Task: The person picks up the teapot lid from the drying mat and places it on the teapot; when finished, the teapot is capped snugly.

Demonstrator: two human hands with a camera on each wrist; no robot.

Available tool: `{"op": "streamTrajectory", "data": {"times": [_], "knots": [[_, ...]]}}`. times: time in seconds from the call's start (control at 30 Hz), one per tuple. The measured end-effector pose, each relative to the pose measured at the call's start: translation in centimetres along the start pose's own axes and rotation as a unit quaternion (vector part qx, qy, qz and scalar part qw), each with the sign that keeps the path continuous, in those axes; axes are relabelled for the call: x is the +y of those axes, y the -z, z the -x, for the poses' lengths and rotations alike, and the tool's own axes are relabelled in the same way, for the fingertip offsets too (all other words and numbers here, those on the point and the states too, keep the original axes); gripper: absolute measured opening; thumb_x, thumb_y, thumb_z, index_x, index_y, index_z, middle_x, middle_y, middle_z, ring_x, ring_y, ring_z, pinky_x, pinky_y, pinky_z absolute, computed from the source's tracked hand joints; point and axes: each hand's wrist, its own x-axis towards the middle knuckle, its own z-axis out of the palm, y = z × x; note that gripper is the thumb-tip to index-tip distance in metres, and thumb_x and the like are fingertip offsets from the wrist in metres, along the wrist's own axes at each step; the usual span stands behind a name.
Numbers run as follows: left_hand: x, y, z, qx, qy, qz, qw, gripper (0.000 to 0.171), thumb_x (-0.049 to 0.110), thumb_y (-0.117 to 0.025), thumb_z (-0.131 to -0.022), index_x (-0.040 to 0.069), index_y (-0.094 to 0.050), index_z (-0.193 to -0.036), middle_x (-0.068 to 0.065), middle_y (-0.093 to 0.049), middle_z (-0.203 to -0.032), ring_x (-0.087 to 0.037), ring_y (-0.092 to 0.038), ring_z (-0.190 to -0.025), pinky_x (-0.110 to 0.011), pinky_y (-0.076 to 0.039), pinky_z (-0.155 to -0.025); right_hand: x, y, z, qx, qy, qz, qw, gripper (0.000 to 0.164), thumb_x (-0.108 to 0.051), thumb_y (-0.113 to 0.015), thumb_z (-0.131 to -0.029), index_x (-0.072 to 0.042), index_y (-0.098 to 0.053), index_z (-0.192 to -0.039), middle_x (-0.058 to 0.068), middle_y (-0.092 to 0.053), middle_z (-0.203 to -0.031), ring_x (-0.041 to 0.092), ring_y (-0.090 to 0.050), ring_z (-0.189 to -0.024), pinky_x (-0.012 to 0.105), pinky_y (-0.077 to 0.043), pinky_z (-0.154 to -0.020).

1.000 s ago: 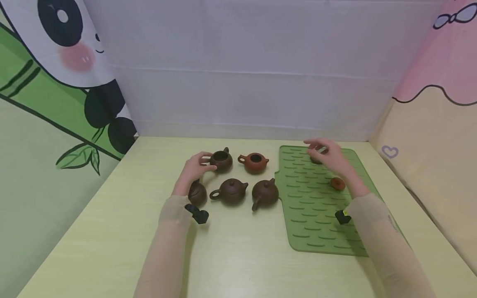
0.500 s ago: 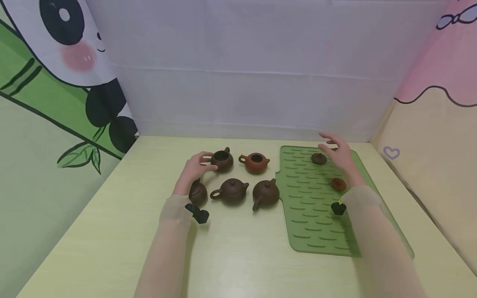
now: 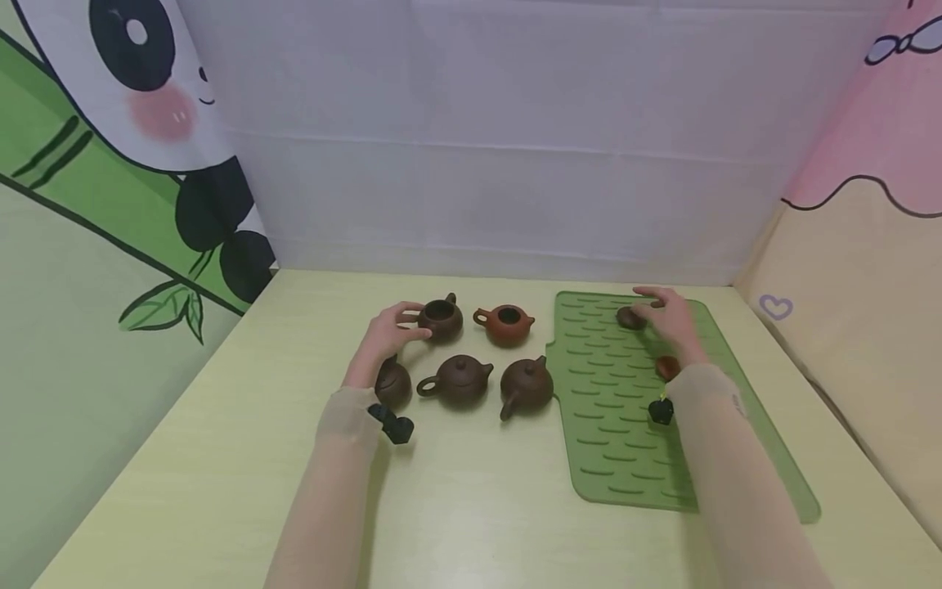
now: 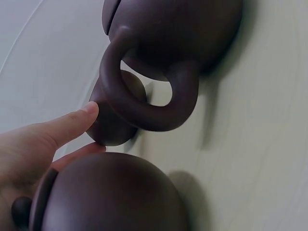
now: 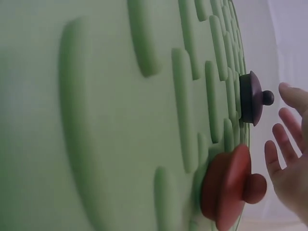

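My left hand (image 3: pixel 384 335) holds a dark brown lidless teapot (image 3: pixel 443 329) at the back left, thumb and fingers on either side of its body. In the left wrist view the thumb lies against that teapot (image 4: pixel 111 126), partly hidden behind another pot's handle. Over the green mat (image 3: pixel 603 393), my right hand (image 3: pixel 671 325) hovers beside a dark brown teapot lid (image 3: pixel 628 318). Its fingers are spread in the right wrist view, with the thumb tip close to the knob of the dark lid (image 5: pixel 256 98). A reddish lid (image 3: pixel 666 366) lies nearer, also knob up.
A reddish lidless teapot (image 3: pixel 508 329) stands right of the held one. In front are lidded dark teapots: one (image 3: pixel 393 384) partly behind my left wrist, one in the middle (image 3: pixel 462 383), and one (image 3: pixel 527 388) beside the mat's left edge. A pale wall cloth (image 3: pixel 478 164) rises behind the table.
My right hand was over the dark lid, lifted away to the right, and has now come back down beside the lid. The left hand stays on the dark teapot.
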Motion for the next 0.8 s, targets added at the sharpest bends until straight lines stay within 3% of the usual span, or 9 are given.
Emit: {"op": "streamTrajectory", "data": {"times": [0.3, 0.47, 0.6, 0.8], "knots": [[0.19, 0.16, 0.11, 0.0, 0.003, 0.001, 1.0, 0.061, 0.025, -0.073, -0.09, 0.013, -0.048, -0.144, -0.02, -0.056, -0.143, -0.039, -0.049, -0.136, -0.053, -0.038, -0.114, -0.13, -0.48, 0.19, -0.009, -0.008, 0.035, 0.999, 0.043, -0.02, -0.056, -0.101, -0.002, -0.053, -0.14, 0.029, -0.034, -0.154, 0.047, -0.043, -0.131, 0.062, -0.041, -0.103], [0.43, 0.14, 0.18, 0.0, 0.001, 0.002, 1.0, 0.061, 0.025, -0.073, -0.09, 0.013, -0.048, -0.144, -0.02, -0.056, -0.143, -0.04, -0.049, -0.136, -0.053, -0.038, -0.114, 0.16, -0.47, 0.18, -0.005, -0.008, 0.025, 1.0, 0.04, -0.018, -0.056, -0.101, 0.002, -0.055, -0.135, 0.029, -0.045, -0.145, 0.045, -0.048, -0.127, 0.06, -0.043, -0.103], [0.49, 0.14, 0.2, -0.001, -0.002, 0.001, 1.0, 0.061, 0.025, -0.073, -0.089, 0.012, -0.049, -0.144, -0.02, -0.057, -0.142, -0.039, -0.051, -0.135, -0.053, -0.039, -0.114, 0.37, -0.31, 0.19, -0.002, -0.014, 0.031, 0.999, 0.038, -0.02, -0.056, -0.101, 0.002, -0.058, -0.131, 0.028, -0.055, -0.135, 0.044, -0.051, -0.122, 0.059, -0.042, -0.103], [0.39, 0.26, 0.36, 0.001, -0.001, 0.002, 1.0, 0.06, 0.025, -0.073, -0.09, 0.012, -0.049, -0.143, -0.021, -0.057, -0.141, -0.039, -0.051, -0.134, -0.052, -0.039, -0.113, 0.02, -0.26, 0.17, -0.006, -0.016, 0.051, 0.999, 0.035, -0.022, -0.057, -0.1, -0.001, -0.062, -0.128, 0.026, -0.059, -0.131, 0.043, -0.053, -0.12, 0.059, -0.042, -0.102]]}}
